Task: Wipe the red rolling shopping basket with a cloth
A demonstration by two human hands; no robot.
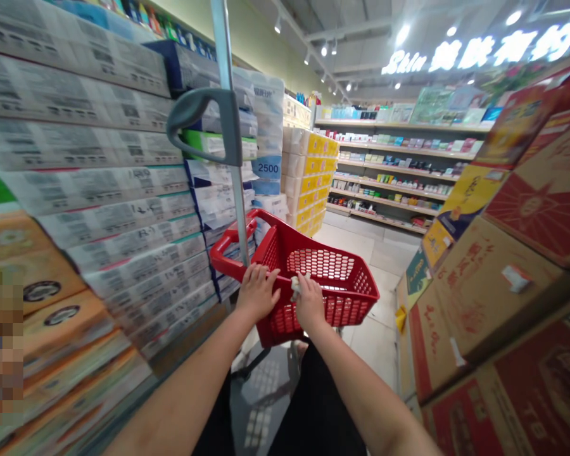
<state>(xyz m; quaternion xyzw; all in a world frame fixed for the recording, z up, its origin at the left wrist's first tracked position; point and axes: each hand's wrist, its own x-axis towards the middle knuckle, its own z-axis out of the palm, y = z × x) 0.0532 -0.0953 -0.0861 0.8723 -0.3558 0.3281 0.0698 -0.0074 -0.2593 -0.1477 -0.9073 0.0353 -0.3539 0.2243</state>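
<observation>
A red plastic shopping basket cart [332, 304] with perforated sides stands in front of me, and no goods show inside it. My left hand [258, 291] rests on its near rim beside the red handle, fingers bent over the edge. My right hand [310, 301] is closed round a crumpled whitish cloth or tissue [295, 287] at the same rim, a little further right. A metal pole [237, 202] with a grey looped grip [206, 123] rises at the cart's left end.
Tall stacks of wrapped paper packs [123, 164] line the left side. Cardboard boxes [475, 285] are piled on the right. Pale floor tiles [384, 278] run between them towards stocked shelves [394, 168]. A blurred patch, perhaps a person, is at the far left edge.
</observation>
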